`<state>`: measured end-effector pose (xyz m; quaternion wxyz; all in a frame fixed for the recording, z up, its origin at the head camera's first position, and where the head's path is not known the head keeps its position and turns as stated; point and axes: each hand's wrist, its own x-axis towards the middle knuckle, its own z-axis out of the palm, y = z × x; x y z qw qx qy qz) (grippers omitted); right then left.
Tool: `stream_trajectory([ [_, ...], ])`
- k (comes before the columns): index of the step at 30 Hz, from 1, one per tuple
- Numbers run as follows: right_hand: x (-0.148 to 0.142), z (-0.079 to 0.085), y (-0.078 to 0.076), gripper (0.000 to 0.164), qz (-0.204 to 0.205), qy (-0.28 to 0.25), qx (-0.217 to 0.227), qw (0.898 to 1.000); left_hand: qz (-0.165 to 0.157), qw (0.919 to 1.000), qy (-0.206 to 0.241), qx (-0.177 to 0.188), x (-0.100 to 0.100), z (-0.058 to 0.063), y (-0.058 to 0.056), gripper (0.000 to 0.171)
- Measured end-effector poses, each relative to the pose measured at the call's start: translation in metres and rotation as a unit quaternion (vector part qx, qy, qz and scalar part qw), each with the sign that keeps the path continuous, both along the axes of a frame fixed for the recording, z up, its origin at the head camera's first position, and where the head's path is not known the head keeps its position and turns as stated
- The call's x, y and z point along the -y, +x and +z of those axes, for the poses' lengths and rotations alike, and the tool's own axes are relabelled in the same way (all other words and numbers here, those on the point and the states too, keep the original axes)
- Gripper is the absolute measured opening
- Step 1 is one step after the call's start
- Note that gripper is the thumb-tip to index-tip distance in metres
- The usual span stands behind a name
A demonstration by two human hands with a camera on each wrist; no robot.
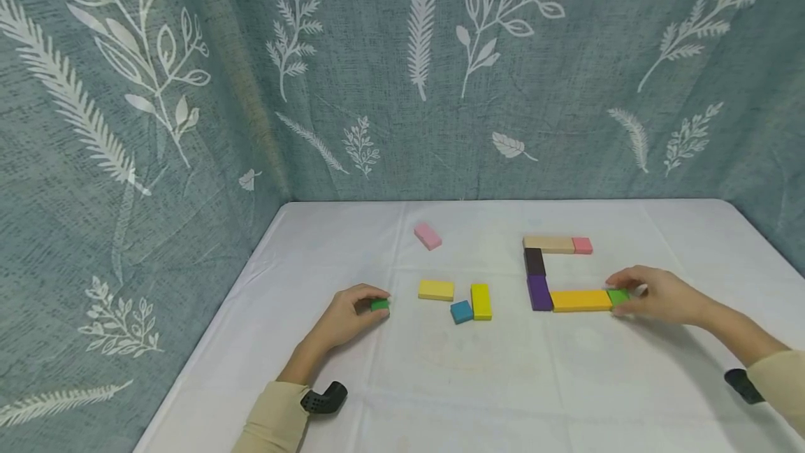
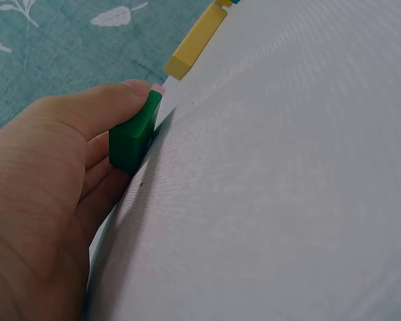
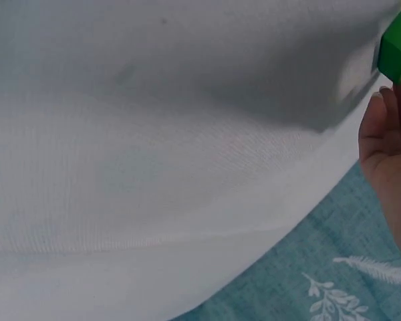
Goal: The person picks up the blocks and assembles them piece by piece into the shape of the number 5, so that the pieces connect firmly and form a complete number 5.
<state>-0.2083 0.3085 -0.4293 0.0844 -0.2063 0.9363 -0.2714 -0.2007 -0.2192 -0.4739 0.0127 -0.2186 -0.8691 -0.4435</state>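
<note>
My left hand [image 1: 344, 314] pinches a dark green block [image 2: 135, 134] between thumb and fingers, low over the white cloth at the left. At the right, my right hand [image 1: 668, 296] has its thumb and fingers around a light green block [image 1: 618, 298]. That block abuts the right end of an orange-yellow block [image 1: 581, 301]. The row joins a purple block [image 1: 539, 293], a dark brown block [image 1: 534, 262], a tan block [image 1: 548, 245] and a pink-red block [image 1: 582, 245] in an angular C shape. In the right wrist view, only part of the hand shows.
Between the hands lie a pale yellow block [image 1: 436, 290], a blue block [image 1: 462, 312] and a bright yellow block [image 1: 481, 301]. A pink block [image 1: 428, 236] lies farther back. A leaf-patterned curtain [image 1: 377, 75] hangs behind the cloth-covered table [image 1: 465, 397].
</note>
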Motion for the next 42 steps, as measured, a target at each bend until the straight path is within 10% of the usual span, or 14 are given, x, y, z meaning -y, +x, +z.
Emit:
stream_trajectory([
  [30, 0.061, 0.022, -0.032, 0.036, -0.024, -0.062, -0.002, 0.998, 0.003, 0.9999, -0.009, -0.003, 0.0, -0.001, 0.0, 0.024],
  [42, 0.094, 0.027, -0.037, 0.041, -0.033, -0.124, 0.084, 0.988, -0.001, 0.9999, -0.004, -0.014, 0.0, 0.0, 0.001, 0.023],
])
